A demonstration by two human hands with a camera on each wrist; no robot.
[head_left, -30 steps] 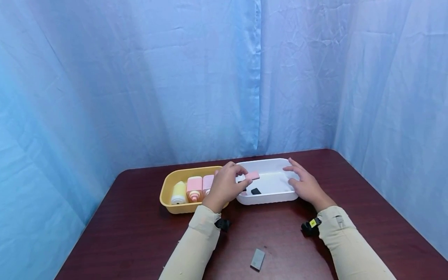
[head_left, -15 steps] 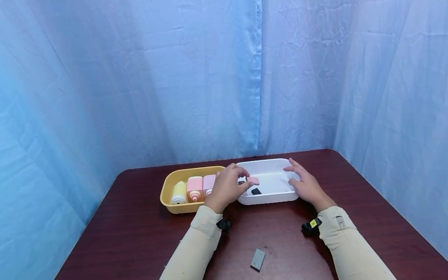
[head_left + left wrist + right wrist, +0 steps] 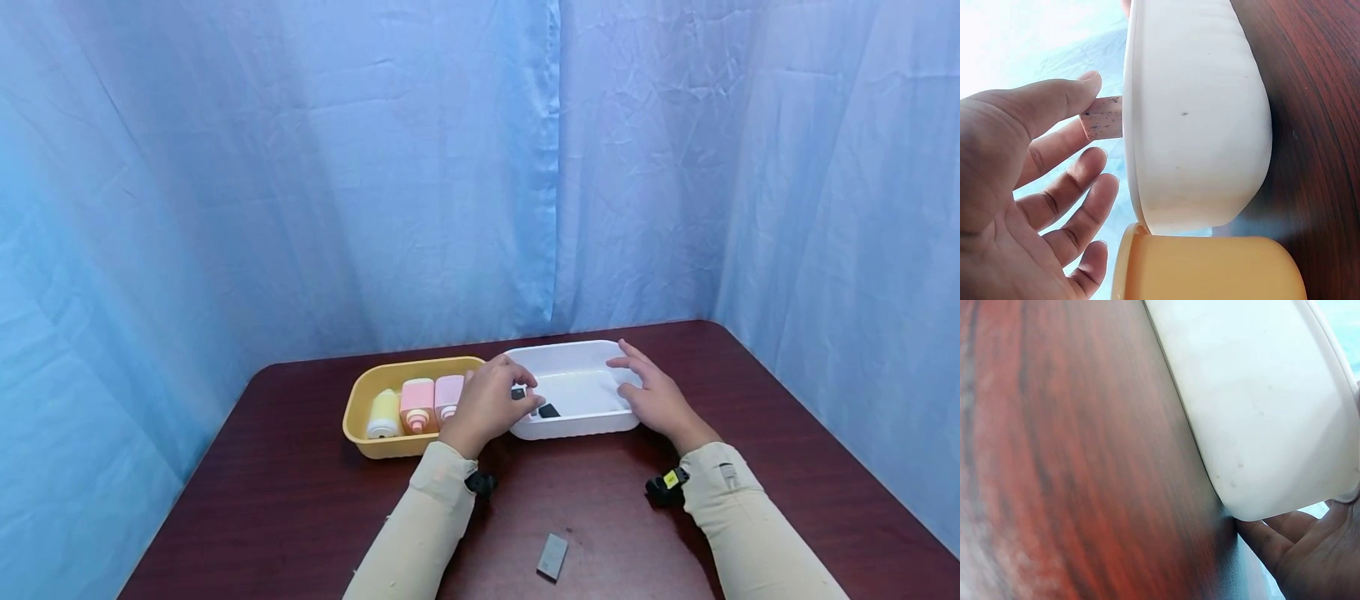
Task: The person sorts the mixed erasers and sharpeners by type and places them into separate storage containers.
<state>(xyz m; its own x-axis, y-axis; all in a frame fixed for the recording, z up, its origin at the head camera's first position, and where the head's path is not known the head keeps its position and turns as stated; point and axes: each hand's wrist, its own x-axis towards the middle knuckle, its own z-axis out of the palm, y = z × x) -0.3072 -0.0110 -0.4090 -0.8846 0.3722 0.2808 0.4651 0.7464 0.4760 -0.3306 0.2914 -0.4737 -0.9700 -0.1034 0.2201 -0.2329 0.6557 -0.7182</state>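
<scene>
My left hand (image 3: pixel 491 402) pinches a small speckled pink block (image 3: pixel 1105 117) between thumb and index finger, at the left end of the white plastic basket (image 3: pixel 573 427). Its other fingers are loosely bent in the left wrist view. In the head view the pink block is mostly hidden behind the fingertips. Near that hand, a black block (image 3: pixel 550 411) lies inside the white basket, with another dark block (image 3: pixel 518 392) beyond it. At the opposite end, my right hand (image 3: pixel 658 400) holds the basket, its thumb over the rim and fingers along the end wall.
A yellow basket (image 3: pixel 358 437) stands against the white one on the left. In it lie a yellow-and-white bottle (image 3: pixel 385 412), a pink bottle (image 3: pixel 417 396) and a lilac bottle (image 3: pixel 448 392). A grey block (image 3: pixel 552 556) lies on the dark red table (image 3: pixel 300 508) nearer the front.
The pink block has turned down and toward me in my left fingers, so little of it shows now. My left hand has shifted slightly right; the right hand stays on the white basket.
</scene>
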